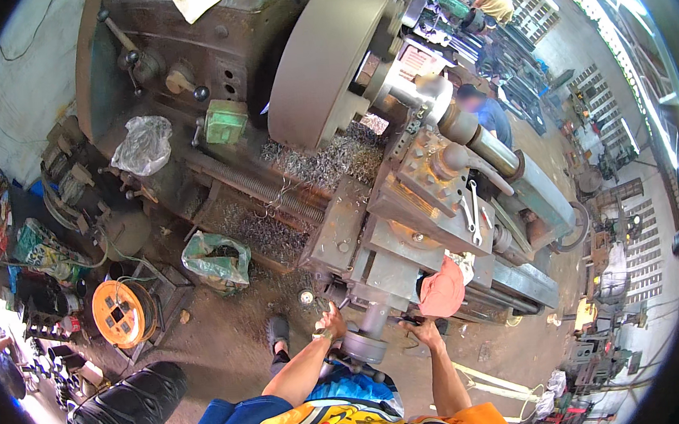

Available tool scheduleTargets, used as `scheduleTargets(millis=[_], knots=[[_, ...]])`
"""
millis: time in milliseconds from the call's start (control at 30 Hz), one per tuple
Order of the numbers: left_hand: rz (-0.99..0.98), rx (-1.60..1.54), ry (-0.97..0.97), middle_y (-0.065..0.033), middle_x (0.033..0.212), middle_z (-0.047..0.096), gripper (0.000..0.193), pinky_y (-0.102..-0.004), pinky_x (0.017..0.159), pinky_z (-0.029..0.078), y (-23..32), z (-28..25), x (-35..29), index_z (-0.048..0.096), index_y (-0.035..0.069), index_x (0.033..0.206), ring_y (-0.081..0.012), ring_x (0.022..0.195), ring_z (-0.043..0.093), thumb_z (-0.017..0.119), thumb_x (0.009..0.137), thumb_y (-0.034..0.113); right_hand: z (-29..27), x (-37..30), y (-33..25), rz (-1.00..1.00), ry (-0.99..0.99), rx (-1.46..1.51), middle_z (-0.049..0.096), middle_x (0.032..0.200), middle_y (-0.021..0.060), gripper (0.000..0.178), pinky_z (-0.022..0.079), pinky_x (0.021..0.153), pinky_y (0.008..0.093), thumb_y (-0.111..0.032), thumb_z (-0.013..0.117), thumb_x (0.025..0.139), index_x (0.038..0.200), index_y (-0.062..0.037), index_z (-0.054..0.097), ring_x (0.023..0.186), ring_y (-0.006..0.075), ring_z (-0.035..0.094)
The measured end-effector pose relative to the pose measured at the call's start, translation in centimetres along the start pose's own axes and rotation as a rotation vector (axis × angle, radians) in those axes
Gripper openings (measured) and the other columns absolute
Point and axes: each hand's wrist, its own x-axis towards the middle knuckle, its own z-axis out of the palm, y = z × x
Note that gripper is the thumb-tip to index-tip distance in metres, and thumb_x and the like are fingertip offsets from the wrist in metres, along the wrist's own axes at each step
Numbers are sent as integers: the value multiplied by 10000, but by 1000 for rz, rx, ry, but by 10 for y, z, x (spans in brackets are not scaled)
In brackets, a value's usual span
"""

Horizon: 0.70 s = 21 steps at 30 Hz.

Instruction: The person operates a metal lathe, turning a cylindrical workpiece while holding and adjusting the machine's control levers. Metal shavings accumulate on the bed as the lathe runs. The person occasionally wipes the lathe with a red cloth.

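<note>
A large metal lathe fills the middle of the view, its wide drum-shaped workpiece mounted at the headstock. My left hand is closed at the carriage front, beside the round handwheel; what its fingers hold is hard to make out. At the front of the cross slide, my right hand has its fingers on a dark lever, partly hidden beneath a salmon-coloured cap. Two wrenches lie on the carriage next to the bolted tool post.
Metal chips cover the lathe bed. On the left are a green plastic bag, an orange cable reel and a black ribbed container. A person in blue is beyond the lathe; another person works farther back.
</note>
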Motion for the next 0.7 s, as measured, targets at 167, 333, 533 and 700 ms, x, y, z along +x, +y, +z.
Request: scheduleTargets(millis=[167, 333, 533, 700], knots=[[-66, -27, -13, -152, 1032, 641, 541, -489, 755, 514, 18, -23, -10, 293, 182, 1462, -317, 847, 692, 412, 946, 294, -2, 0, -12, -17, 28, -10, 669, 1114, 163, 685, 458, 937, 387, -499, 816, 681, 1126, -5, 654, 1036, 291, 618], [-94, -84, -100, -192, 1103, 614, 488, -487, 785, 508, 25, -49, -15, 360, 156, 1397, -335, 942, 676, 428, 938, 305, -9, -7, -27, 67, 17, -11, 701, 1022, 121, 625, 463, 890, 367, -484, 855, 633, 1053, -54, 682, 929, 252, 626], [-86, -80, -220, -219, 1189, 581, 692, -496, 846, 494, 23, -61, -15, 246, 135, 1456, -381, 1048, 636, 536, 886, 400, -8, 3, -9, 91, -5, -68, 629, 1193, 209, 938, 438, 982, 373, -585, 828, 620, 1255, 47, 550, 1138, 301, 585], [-68, -39, -282, -229, 1276, 560, 910, -518, 921, 461, 23, -63, -11, 28, 49, 1508, -376, 1147, 591, 568, 826, 315, 2, 5, 11, 94, 78, 47, 668, 1129, 177, 782, 467, 935, 386, -559, 808, 641, 1149, 4, 615, 1090, 285, 620]])
